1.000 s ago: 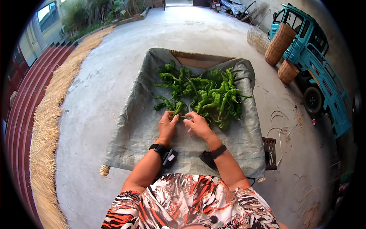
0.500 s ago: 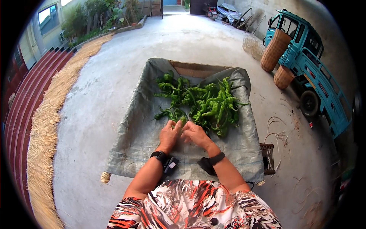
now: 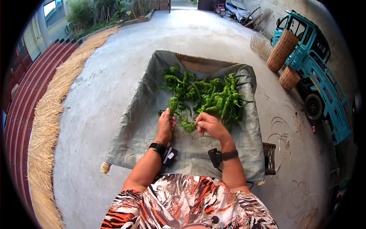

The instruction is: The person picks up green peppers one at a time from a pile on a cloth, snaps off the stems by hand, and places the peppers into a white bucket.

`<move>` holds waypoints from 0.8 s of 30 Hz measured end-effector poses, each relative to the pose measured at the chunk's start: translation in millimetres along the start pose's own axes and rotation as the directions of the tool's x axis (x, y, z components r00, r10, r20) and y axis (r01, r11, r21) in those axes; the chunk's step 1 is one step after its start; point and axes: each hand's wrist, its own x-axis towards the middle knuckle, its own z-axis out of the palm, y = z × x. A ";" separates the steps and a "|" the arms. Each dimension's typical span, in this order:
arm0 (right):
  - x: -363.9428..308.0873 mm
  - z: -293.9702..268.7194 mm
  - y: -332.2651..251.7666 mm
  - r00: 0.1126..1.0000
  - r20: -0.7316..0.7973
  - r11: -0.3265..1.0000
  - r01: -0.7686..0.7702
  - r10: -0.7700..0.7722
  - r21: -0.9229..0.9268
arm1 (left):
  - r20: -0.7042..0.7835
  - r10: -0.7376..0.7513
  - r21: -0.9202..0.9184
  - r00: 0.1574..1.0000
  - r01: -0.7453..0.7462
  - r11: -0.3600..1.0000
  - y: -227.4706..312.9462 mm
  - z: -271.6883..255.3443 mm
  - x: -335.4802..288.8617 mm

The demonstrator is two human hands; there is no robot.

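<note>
Long, wrinkled green peppers [image 3: 217, 95] lie heaped on a grey-green woven sheet [image 3: 139, 131] spread in a shallow, raised-edged tray. My left hand [image 3: 166, 126] is closed around a green pepper [image 3: 173, 105] that stands up past my thumb, just left of the heap. At the heap's near side, my right hand [image 3: 211, 126] pinches the end of another curled pepper [image 3: 187, 125] between thumb and fingertips. Both wrists carry dark bands with small black devices.
Woven baskets [image 3: 283, 50] stand beside a teal three-wheeled truck [image 3: 324, 84] on the right. A brown slatted frame [image 3: 269, 158] shows by the sheet's right edge. A strip of straw [image 3: 47, 126] runs along red steps [image 3: 28, 110] at left.
My hands were close together at the heap's near edge and have moved apart, the right one rightward. A pepper now rises upright from my left hand and another extends from my right fingertips.
</note>
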 end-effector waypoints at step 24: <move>12.6 7.2 8.0 0.935 -0.349 0.887 0.102 0.070 0.451 | 0.308 -0.051 0.109 0.950 0.018 0.994 13.1 9.7 -16.2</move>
